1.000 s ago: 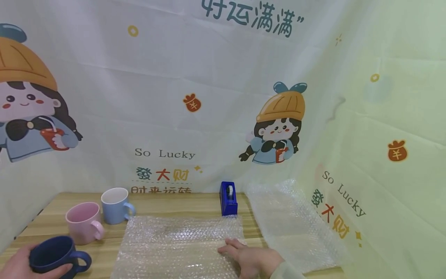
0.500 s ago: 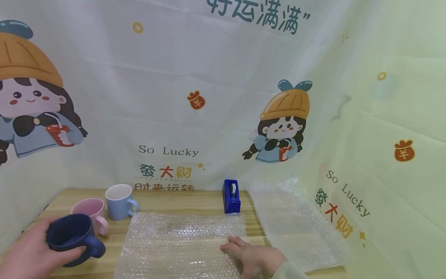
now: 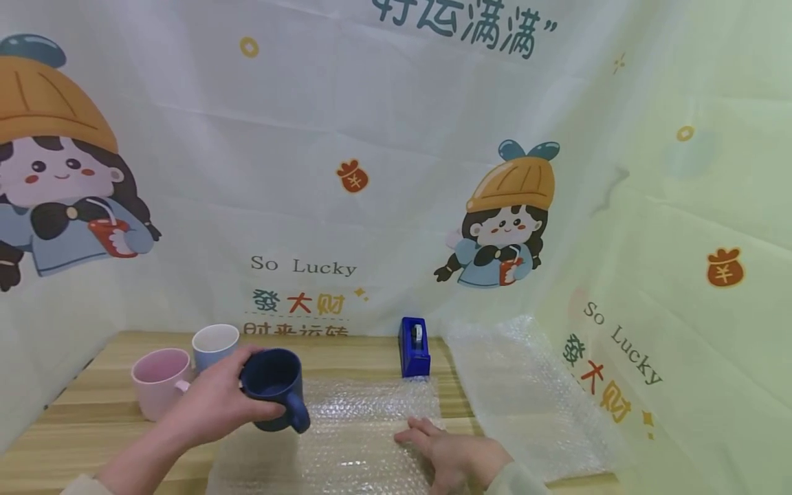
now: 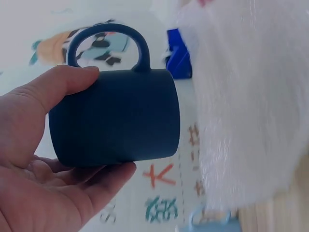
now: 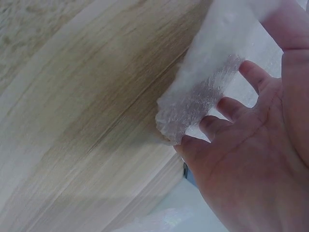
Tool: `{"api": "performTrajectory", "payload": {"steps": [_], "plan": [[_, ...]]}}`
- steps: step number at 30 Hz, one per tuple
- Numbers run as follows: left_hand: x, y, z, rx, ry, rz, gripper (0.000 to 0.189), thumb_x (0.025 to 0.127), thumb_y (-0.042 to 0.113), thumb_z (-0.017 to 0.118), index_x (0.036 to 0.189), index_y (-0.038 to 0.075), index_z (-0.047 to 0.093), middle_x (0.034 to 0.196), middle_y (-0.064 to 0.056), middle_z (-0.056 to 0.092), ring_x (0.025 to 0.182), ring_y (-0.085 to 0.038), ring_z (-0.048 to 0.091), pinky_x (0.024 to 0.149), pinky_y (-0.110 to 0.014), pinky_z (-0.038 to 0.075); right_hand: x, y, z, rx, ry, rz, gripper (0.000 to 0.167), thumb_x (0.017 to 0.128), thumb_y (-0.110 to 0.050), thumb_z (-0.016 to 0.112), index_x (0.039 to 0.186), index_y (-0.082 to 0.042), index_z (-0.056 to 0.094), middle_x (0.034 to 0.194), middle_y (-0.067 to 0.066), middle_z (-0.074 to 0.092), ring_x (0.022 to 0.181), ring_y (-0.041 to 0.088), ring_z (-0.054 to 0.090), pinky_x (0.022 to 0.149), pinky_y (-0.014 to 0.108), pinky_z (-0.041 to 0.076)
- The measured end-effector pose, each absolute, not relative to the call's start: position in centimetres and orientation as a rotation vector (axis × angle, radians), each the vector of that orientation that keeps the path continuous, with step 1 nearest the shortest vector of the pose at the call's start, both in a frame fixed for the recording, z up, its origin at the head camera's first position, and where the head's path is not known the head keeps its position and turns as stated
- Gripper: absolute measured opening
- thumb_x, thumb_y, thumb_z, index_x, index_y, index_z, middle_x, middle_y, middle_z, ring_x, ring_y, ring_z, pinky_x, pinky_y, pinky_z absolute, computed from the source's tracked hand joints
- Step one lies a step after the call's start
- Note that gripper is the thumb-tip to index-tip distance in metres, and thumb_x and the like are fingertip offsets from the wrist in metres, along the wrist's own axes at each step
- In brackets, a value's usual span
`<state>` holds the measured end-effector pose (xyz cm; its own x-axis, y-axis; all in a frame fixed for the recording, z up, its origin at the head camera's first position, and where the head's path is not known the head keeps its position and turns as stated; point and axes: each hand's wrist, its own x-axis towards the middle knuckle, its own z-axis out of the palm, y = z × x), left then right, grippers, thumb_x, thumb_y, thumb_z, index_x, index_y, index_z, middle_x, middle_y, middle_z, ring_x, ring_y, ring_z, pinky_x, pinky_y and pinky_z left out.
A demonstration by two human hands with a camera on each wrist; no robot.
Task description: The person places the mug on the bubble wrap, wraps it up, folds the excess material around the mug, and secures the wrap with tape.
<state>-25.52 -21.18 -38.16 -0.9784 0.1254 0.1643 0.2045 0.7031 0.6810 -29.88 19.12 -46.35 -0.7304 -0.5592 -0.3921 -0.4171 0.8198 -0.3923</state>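
Observation:
My left hand (image 3: 219, 399) grips a dark navy mug (image 3: 272, 385) over the left part of a bubble wrap sheet (image 3: 353, 447). The left wrist view shows the thumb on the mug's (image 4: 116, 116) handle side and the fingers across the opposite side. The handle points toward the lower right in the head view. At the sheet's right edge lies my right hand (image 3: 458, 454), its fingers spread on the plastic. In the right wrist view, the fingertips of that hand (image 5: 241, 140) meet the edge of the wrap (image 5: 198, 87).
A pink mug (image 3: 157, 399) and a light blue mug (image 3: 215, 340) stand at the back left, partly behind my left hand. Behind the sheet is a blue tape dispenser (image 3: 413, 350). A second bubble wrap sheet (image 3: 526, 405) lies to the right. Printed cloth (image 3: 396, 227) walls surround the wooden table (image 3: 74, 426).
My left hand has lifted the navy mug from the left side of the table and carried it right, over the bubble wrap. My right hand stays on the sheet's right edge.

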Motion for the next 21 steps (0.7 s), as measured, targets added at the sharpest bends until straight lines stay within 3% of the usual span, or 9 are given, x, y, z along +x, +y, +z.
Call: {"api": "performTrajectory", "payload": {"steps": [7,13,17,21], "plan": [[-27.2,-16.3,-40.2,-0.397,-2.735,-1.140,0.091,0.064,0.026,0.103,0.140,-0.002,0.063,0.124,-0.015,0.072,0.111,-0.029,0.067,0.097,-0.050,0.056,-29.9,19.1,-46.2,-0.702,2.489,-0.399,0.096,0.085,-0.043,0.095,0.163,-0.046,0.040,0.185,0.002,0.018,0.171,0.036,0.020,0.129,0.066,0.037],[-28.6,-14.0,-42.6,-0.505,-2.736,-1.261,0.090,0.059,0.017,0.103,0.139,-0.001,0.066,0.121,-0.011,0.072,0.109,-0.025,0.067,0.103,-0.052,0.056,-29.9,19.1,-46.3,-0.717,2.511,-0.371,0.096,0.084,-0.044,0.095,0.163,-0.045,0.041,0.185,0.002,0.019,0.170,0.035,0.021,0.129,0.064,0.039],[-29.8,-13.0,-44.8,-0.594,-2.711,-1.264,0.078,0.059,0.015,0.102,0.129,0.001,0.069,0.116,-0.011,0.072,0.106,-0.025,0.067,0.100,-0.052,0.058,-30.0,19.1,-46.2,-0.722,2.507,-0.356,0.093,0.086,-0.045,0.094,0.162,-0.045,0.041,0.184,0.003,0.021,0.170,0.035,0.023,0.128,0.064,0.041],[-29.9,-11.9,-45.2,-0.530,-2.743,-1.298,0.081,0.060,0.011,0.103,0.132,-0.001,0.068,0.121,-0.013,0.070,0.113,-0.030,0.066,0.105,-0.056,0.056,-30.0,19.0,-46.2,-0.715,2.511,-0.341,0.091,0.086,-0.048,0.093,0.162,-0.047,0.041,0.184,0.002,0.023,0.170,0.033,0.023,0.127,0.063,0.041]]}}
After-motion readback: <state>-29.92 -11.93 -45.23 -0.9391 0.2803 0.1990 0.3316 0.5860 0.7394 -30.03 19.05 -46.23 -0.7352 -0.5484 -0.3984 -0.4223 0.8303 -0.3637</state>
